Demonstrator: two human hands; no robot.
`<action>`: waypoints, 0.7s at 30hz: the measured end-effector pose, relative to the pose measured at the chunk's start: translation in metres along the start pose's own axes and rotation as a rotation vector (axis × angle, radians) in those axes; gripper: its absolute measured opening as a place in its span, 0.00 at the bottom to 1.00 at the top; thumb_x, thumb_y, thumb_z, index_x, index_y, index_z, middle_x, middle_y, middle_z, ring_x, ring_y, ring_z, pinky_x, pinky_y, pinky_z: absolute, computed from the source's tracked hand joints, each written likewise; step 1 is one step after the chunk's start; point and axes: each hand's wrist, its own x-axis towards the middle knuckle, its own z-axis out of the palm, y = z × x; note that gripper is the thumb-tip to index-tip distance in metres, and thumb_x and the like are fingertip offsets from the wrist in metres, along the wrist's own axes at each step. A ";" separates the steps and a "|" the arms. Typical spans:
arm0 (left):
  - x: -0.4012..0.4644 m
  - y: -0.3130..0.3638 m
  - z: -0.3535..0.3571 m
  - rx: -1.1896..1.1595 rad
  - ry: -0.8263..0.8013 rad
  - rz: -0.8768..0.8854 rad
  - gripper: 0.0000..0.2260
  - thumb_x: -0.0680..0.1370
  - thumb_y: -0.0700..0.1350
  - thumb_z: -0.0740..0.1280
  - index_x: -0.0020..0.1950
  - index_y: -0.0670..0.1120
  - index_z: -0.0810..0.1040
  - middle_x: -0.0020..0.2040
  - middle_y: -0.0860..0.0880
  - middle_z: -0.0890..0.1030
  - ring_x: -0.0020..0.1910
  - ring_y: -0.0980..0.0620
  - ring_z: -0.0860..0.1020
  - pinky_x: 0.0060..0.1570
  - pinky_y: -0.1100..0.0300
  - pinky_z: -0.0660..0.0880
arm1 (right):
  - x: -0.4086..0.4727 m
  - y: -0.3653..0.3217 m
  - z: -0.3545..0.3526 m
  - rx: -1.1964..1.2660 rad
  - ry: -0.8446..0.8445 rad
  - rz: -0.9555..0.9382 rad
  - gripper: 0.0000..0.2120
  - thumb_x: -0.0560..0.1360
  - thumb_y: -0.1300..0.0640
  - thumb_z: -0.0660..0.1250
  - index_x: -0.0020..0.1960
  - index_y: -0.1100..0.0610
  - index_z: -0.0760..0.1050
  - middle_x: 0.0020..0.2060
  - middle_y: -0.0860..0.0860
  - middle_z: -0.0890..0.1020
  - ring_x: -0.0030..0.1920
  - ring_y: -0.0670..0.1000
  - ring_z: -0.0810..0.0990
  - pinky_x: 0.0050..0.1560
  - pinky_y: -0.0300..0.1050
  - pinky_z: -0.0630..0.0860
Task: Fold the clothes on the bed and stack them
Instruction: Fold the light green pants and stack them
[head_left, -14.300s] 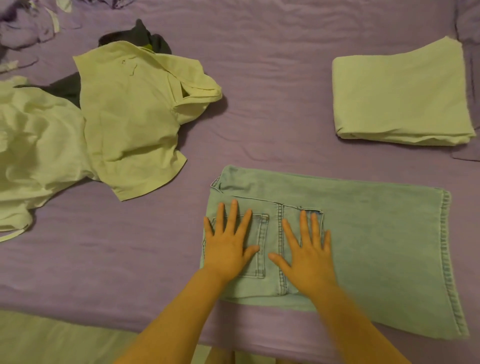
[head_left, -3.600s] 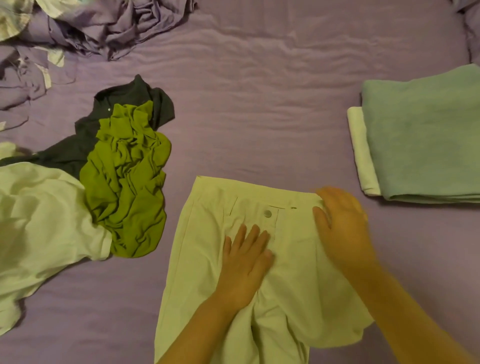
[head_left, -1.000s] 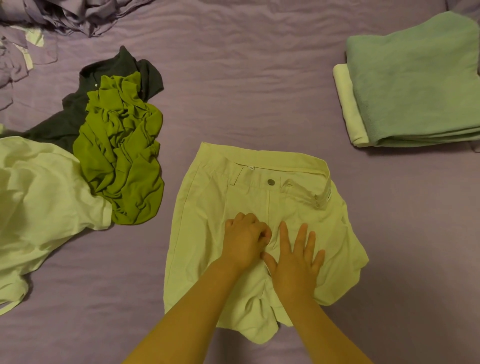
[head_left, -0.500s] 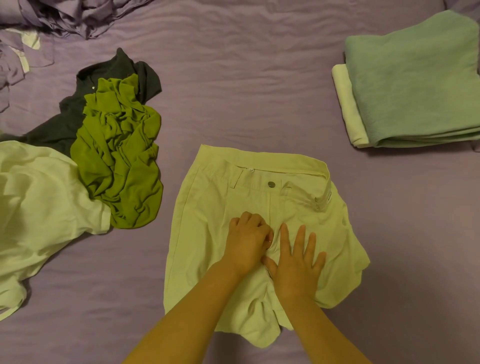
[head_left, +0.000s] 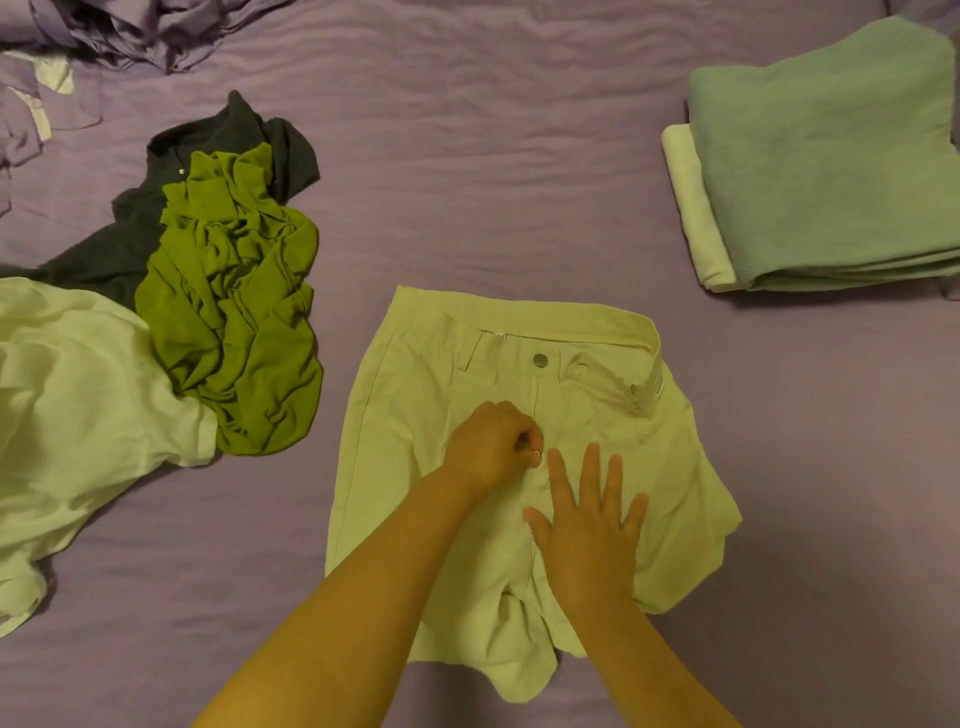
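Pale shorts (head_left: 415, 415) lie front-up on the bed (head_left: 493, 182), mid-foreground. My left hand (head_left: 491, 444) pinches the zip pull at the fly; right hand (head_left: 589, 525) flat beside it, fingers (head_left: 592, 467) spread. I'd pull steadily, keeping cloth taut.

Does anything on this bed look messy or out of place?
Yes. The pale shorts under the hands lie unevenly, the right leg bunched and flared outward. At the left, the olive garment is crumpled on a dark shirt. The folded stack at the right looks tidy, though the bottom piece pokes out leftward.
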 end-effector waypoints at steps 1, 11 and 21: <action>0.005 0.002 -0.005 0.068 -0.051 0.017 0.02 0.74 0.42 0.71 0.44 0.45 0.82 0.43 0.49 0.79 0.41 0.54 0.75 0.41 0.61 0.71 | -0.005 -0.001 -0.002 -0.002 0.017 -0.091 0.31 0.80 0.41 0.36 0.73 0.54 0.64 0.72 0.58 0.65 0.73 0.60 0.60 0.69 0.64 0.57; 0.015 0.005 -0.018 0.317 -0.174 0.108 0.06 0.75 0.46 0.70 0.50 0.46 0.82 0.48 0.50 0.70 0.52 0.50 0.71 0.44 0.58 0.69 | -0.009 -0.010 0.013 0.179 0.004 -0.043 0.31 0.80 0.38 0.35 0.76 0.51 0.54 0.73 0.54 0.63 0.74 0.53 0.56 0.70 0.51 0.59; 0.019 0.002 -0.019 0.316 -0.221 0.151 0.06 0.76 0.45 0.68 0.49 0.46 0.82 0.46 0.52 0.68 0.46 0.54 0.67 0.43 0.61 0.67 | 0.024 0.002 0.024 0.038 0.111 0.115 0.44 0.72 0.29 0.46 0.75 0.61 0.57 0.74 0.59 0.61 0.75 0.57 0.55 0.73 0.57 0.46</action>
